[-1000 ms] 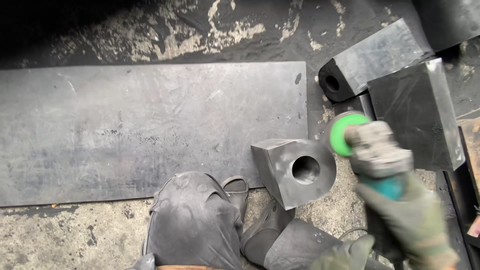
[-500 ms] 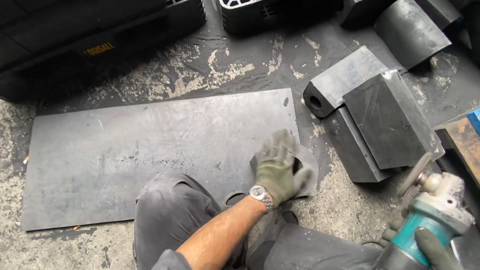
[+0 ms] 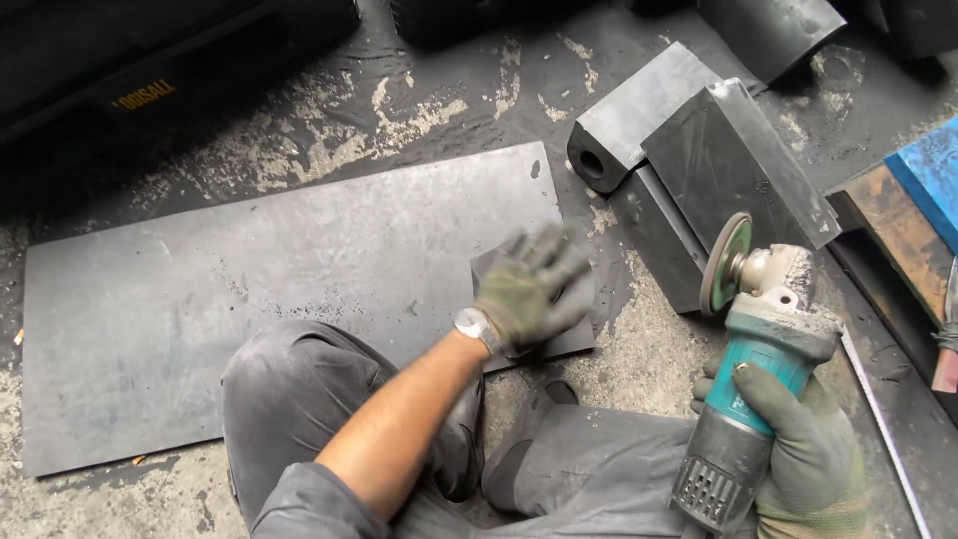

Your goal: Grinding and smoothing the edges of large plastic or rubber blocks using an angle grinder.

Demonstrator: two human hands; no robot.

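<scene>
Nearest the camera, the right hand (image 3: 798, 439), in a worn green glove, has its fingers wrapped tight round the teal body of an angle grinder (image 3: 750, 379), whose greenish disc (image 3: 725, 262) stands on edge, lifted clear of the floor and just near the dark metal blocks (image 3: 699, 170) at the right. A bent knee in grey trousers (image 3: 299, 399) fills the near middle. Beyond it the left hand (image 3: 534, 284), gloved too and with a watch at the wrist, is blurred, fingers spread and flat on or just over a small dark metal piece (image 3: 559, 329) that lies on the near right corner of the large steel plate (image 3: 279, 279) (whether the palm truly presses on it cannot be told through the blur). The plate lies flat on the stained concrete floor (image 3: 449, 90), reaching well to the left. As a judgement, grinding looks not yet begun on this piece: the disc touches nothing, no sparks show, and the small piece seems only being set in place, so the whole cut or dressing is left. Far off at the right lie a rusty bar (image 3: 898, 240) and a blue sheet (image 3: 933, 170).
</scene>
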